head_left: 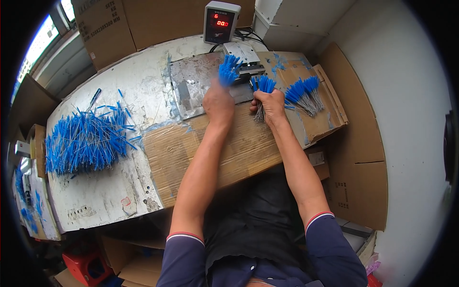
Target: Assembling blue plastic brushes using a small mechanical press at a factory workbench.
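My left hand (219, 101), blurred by motion, is closed at the lower end of a bundle of blue-ended wires (229, 67) over the metal plate (196, 79). The blue ends fan upward beside a small machine (251, 69) with a dark slot. My right hand (271, 103) wraps round a second bundle of blue-ended wires (264, 83); its bare metal ends stick out below the fingers. Right of that hand, loose bunches of the same wires (306, 95) lie on cardboard, blue ends pointing away from me.
A large pile of blue-ended wires (91, 138) covers the left of the worn white table (105, 201). At the back stands a counter with a red digital display (221, 23). Cardboard (215, 153) lines the near edge. Boxes and a white wall (411, 95) close in the right side. A red stool (86, 263) stands below left.
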### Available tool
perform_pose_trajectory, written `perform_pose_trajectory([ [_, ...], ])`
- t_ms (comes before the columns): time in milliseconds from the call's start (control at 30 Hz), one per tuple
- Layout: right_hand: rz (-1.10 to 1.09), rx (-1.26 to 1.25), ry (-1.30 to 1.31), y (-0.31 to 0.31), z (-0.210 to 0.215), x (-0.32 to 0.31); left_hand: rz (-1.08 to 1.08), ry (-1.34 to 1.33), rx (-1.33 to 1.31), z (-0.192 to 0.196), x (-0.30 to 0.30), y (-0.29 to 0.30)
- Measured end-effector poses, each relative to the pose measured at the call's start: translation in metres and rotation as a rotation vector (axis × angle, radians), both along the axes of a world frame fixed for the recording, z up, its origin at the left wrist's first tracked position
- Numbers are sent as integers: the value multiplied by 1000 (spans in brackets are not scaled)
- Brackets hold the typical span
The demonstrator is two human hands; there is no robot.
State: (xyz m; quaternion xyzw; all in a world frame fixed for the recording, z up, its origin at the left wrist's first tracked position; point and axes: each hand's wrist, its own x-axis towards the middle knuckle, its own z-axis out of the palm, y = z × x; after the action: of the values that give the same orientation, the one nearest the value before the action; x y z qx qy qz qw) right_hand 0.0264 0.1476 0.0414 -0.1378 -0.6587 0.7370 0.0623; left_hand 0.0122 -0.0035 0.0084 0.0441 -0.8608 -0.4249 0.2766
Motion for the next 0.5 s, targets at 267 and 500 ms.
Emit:
perform_pose_trajectory([
  [267,42,62,-33,-6,8,2,5,8,23,-7,1,0],
  [500,-49,171,42,-4,-2,-7,10,-16,36,-4,-3,1],
])
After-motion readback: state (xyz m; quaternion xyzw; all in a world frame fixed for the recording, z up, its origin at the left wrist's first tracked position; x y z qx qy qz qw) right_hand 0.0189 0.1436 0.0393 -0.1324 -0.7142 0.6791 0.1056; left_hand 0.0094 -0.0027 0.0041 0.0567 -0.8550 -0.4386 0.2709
